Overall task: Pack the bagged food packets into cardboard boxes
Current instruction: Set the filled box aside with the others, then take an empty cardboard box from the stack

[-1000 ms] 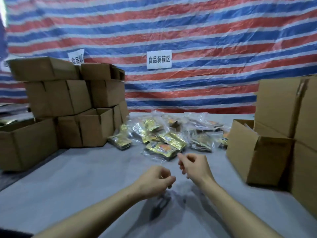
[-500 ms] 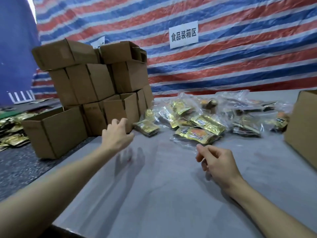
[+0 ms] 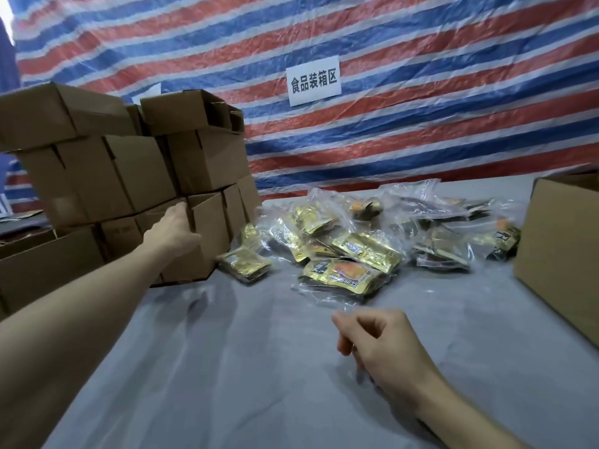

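Note:
Clear bags of gold food packets (image 3: 366,251) lie heaped at the middle back of the grey table (image 3: 246,367). A stack of brown cardboard boxes (image 3: 97,176) stands at the left. My left hand (image 3: 173,230) reaches to an open box (image 3: 212,244) in the stack's bottom row and grips its upper front rim. My right hand (image 3: 381,348) hovers low over the table, just in front of the nearest bag (image 3: 345,277), its fingers loosely curled and holding nothing.
Another open cardboard box (image 3: 557,257) stands at the right edge of the table. A larger box (image 3: 48,270) sits lower at the far left. A striped tarp with a white paper sign (image 3: 312,81) closes off the back.
My left hand has swung out from the middle of the table to the box stack and taken hold of a bottom box. The view has turned left. My right hand has stayed near the bags.

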Demonstrator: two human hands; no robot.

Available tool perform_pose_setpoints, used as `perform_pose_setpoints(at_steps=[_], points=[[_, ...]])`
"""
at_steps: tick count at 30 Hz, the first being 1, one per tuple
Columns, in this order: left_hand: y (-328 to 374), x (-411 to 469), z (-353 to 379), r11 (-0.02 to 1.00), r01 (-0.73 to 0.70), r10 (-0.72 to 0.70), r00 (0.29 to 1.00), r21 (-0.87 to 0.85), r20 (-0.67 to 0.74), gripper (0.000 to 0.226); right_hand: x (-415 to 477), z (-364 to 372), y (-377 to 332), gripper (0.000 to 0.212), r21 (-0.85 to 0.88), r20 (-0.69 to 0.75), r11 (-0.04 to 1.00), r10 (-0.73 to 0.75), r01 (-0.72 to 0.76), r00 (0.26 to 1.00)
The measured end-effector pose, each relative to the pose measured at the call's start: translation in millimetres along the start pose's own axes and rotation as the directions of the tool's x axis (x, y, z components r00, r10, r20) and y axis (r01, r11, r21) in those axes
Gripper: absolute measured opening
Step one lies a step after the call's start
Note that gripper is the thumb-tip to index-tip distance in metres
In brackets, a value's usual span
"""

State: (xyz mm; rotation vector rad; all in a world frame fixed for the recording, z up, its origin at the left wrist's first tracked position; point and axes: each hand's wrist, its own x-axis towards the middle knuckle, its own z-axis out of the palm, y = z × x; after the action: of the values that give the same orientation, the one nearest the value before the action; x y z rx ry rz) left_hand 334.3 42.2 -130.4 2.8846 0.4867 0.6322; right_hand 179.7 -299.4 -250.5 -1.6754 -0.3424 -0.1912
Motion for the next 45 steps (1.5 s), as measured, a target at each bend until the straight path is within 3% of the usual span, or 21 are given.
perform_pose_setpoints(at_steps=[5,8,15,20,24,27,30,33,36,38,40,41,43,45], points=[[9.3,-21.1,-0.2,0.989,-0.115,0.130,0.976,0.096,-0.173,0.035,-1.8,1.3,-0.6,0.048,-0.027,0.010,1.000,0.007,-0.007,1.000],[11.2,-39.5,-8.8,0.978,-0.146,0.176,0.961,0.149,-0.213,0.020,-2.1,0.2,-2.0,0.049,0.021,0.009,0.998,0.053,-0.053,0.999],[14.5,-100.4,-43.8,0.970,-0.191,0.221,0.951,0.150,-0.215,0.020,-2.5,-3.6,-9.5,0.051,0.049,-0.019,0.996,0.071,-0.070,0.997],[19.7,-161.5,-70.0,0.936,-0.339,0.352,0.889,0.096,-0.292,0.022,-2.8,-5.8,-10.8,0.048,0.077,-0.069,0.996,0.043,-0.037,0.997],[22.8,-205.1,-90.0,0.865,-0.501,0.447,0.789,-0.020,-0.422,0.023,-4.4,-5.7,-14.3,0.026,0.064,-0.148,0.995,-0.062,0.072,0.987],[30.0,-226.5,-93.0,0.764,-0.605,0.475,0.762,-0.225,-0.440,0.032,-5.3,-10.5,-20.0,0.009,0.090,-0.250,0.987,-0.104,0.130,0.963],[44.4,-233.5,-82.7,0.637,-0.678,0.498,0.725,-0.366,-0.476,0.028,-5.4,-18.9,-23.4,0.038,0.160,-0.316,0.979,-0.067,0.123,0.946],[64.9,-228.7,-63.5,0.518,-0.698,0.497,0.716,-0.493,-0.491,0.024,-3.9,-24.3,-22.8,0.063,0.308,-0.275,0.944,-0.031,0.119,0.961],[84.2,-219.4,-41.5,0.364,-0.614,0.401,0.782,-0.700,-0.477,0.029,-2.7,-26.9,-21.3,0.068,0.342,-0.272,0.930,-0.040,0.136,0.961],[96.3,-208.9,-30.1,0.242,-0.461,0.279,0.876,-0.854,-0.394,0.052,-0.7,-27.0,-20.4,0.070,0.348,-0.325,0.927,-0.023,0.142,0.946],[106.2,-197.8,-12.5,0.132,-0.242,0.197,0.957,-0.961,-0.214,0.072,1.3,-27.6,-19.2,0.072,0.316,-0.391,0.937,-0.013,0.147,0.921],[110.3,-194.1,-0.1,0.062,-0.106,0.201,0.975,-0.992,-0.091,0.070,1.7,-28.8,-19.0,0.072,0.284,-0.425,0.946,-0.023,0.158,0.905],[114.6,-193.2,29.0,-0.062,0.180,0.277,0.948,-0.982,0.157,0.048,2.9,-33.1,-19.8,0.071,0.241,-0.491,0.955,-0.036,0.175,0.871],[112.6,-199.6,53.9,-0.035,0.327,0.386,0.876,-0.944,0.289,0.060,5.0,-38.7,-19.2,0.069,0.253,-0.540,0.948,-0.026,0.192,0.841]])
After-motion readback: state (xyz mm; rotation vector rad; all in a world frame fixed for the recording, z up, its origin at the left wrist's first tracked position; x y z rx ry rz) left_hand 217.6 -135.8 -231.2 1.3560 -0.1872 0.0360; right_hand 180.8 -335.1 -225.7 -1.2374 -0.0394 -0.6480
